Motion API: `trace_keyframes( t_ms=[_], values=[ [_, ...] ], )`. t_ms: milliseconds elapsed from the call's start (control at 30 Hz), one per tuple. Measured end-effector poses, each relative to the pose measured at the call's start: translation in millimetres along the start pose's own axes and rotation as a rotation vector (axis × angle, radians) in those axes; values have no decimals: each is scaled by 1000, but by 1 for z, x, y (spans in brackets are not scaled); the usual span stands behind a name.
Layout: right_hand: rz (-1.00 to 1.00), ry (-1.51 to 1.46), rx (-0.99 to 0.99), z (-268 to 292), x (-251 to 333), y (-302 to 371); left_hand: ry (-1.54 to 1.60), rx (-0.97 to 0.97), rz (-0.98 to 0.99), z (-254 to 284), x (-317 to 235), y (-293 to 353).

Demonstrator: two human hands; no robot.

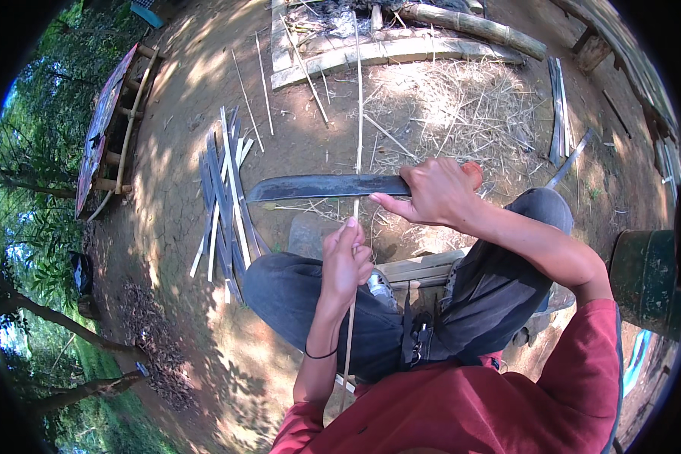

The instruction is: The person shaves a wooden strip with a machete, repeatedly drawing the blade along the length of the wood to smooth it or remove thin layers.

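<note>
My right hand (440, 193) is closed around the handle of a machete (318, 187), with the orange handle end showing beyond my fist. Its long dark blade points left and lies across a thin, pale bamboo strip (359, 98). Below the blade my left hand (344, 261) is closed on that strip, thumb pointing up along it. The strip runs from the far fire pit, under the blade and through my left hand, back toward my body. Whether the edge bites into it I cannot tell. Both hands are over my bent knees in dark trousers.
Split bamboo slats (223, 197) lie piled on the ground at left. Pale shavings (454, 113) cover the soil ahead, before a fire pit edge (401, 51) with a bamboo pole (477, 32). At right are more slats (558, 113), another blade (571, 159) and a green drum (643, 280).
</note>
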State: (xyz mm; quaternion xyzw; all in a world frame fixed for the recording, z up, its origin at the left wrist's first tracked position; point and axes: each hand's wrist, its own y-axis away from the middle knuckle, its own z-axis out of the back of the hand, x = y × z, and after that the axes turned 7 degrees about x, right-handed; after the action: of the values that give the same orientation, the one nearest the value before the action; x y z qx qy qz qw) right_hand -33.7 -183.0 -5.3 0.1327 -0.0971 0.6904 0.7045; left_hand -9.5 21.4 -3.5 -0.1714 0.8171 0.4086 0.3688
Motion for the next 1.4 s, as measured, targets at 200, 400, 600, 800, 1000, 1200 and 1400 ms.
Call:
trace_keyframes(
  t_ms=[200, 400, 600, 800, 1000, 1200, 1400],
  values=[
    [-303, -175, -230, 25, -81, -36, 67, 127, 159, 12, 26, 49],
    [-381, -604, -105, 40, -71, -41, 89, 171, 138, 17, 19, 60],
    [-187, -1353, 138, 43, -19, -26, 157, 328, 156, 9, 18, 50],
    [-210, -1560, 102, 51, -28, -21, 182, 456, 152, -7, 8, 49],
    [-179, -1656, 76, 59, -44, -22, 151, 553, 175, -11, 0, 44],
    [-80, -1564, -15, 77, -53, -15, 347, 608, 245, -18, 2, 42],
    [-57, -1518, -120, 80, -70, -19, 296, 595, 208, -28, 0, 37]
  ],
)
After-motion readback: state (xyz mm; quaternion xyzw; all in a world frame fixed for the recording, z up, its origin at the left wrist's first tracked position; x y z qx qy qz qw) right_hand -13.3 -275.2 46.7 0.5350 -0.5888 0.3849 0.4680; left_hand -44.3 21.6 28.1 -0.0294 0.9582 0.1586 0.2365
